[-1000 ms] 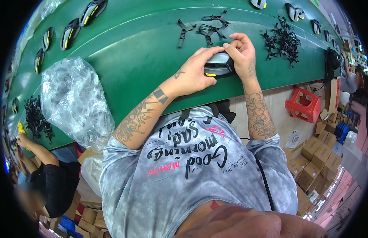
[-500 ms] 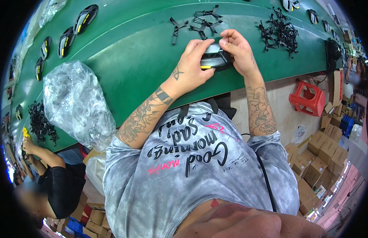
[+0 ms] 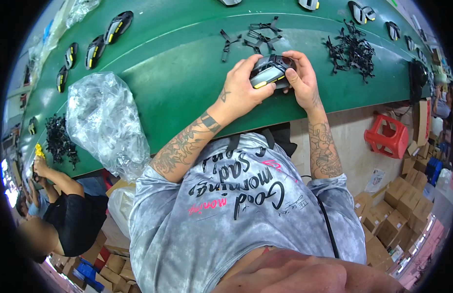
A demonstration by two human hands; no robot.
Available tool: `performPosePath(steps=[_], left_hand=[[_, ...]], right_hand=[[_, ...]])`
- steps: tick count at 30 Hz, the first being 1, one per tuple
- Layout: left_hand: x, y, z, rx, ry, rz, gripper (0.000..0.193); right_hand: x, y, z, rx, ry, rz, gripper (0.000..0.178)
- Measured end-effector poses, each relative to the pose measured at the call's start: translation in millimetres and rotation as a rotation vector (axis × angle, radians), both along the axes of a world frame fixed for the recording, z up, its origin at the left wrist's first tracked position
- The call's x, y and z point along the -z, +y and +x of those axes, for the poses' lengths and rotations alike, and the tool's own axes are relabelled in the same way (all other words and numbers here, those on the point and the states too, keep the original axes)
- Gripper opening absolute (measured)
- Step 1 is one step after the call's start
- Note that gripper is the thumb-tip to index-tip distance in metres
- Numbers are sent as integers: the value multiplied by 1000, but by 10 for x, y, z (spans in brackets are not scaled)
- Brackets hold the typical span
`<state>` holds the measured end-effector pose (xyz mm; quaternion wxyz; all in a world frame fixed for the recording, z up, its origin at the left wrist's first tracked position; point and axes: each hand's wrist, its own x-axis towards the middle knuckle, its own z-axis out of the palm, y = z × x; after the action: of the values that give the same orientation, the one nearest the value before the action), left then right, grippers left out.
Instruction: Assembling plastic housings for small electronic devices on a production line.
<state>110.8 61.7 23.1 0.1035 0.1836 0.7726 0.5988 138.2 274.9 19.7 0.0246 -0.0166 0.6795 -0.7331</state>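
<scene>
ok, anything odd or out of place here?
Nothing looks spilled or damaged. Only the plastic bag looks odd: its lower end appears to overhang the edge of the green table, rather than lying fully on it.

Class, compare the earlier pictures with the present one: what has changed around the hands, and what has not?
The grey-and-black shell has been turned, so more of its yellow edging shows. The right hand's thumb moved from the shell's far edge toward the person, onto its right part. The left hand still holds the left end; the clear plastic bag and bracket pile stayed put.
</scene>
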Motion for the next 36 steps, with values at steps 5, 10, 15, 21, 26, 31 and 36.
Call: performPosePath(steps=[5, 10, 15, 21, 26, 31, 36], left_hand=[[-354, -301, -199, -103, 387, -210, 65], [-407, -924, -1321, -524, 453, -727, 65], [-323, -930, -2147, -737, 552, -1053, 88], [-364, 149, -2250, -435, 124, -941, 106], [-240, 109, -2411, -507, 34, -895, 98], [-278, -572, -1999, -68, -376, 358, 61], [-292, -794, -883, 262, -527, 1183, 48]], right_hand=[[143, -13, 66, 109, 163, -9, 40], [149, -14, 32, 175, 144, -7, 24], [51, -152, 10, 214, 94, 173, 17], [73, -171, -10, 232, 132, 323, 13], [148, -145, 10, 234, 132, 344, 12], [97, -165, -23, 239, 71, 287, 11], [-40, -203, -47, 262, -22, 176, 10]])
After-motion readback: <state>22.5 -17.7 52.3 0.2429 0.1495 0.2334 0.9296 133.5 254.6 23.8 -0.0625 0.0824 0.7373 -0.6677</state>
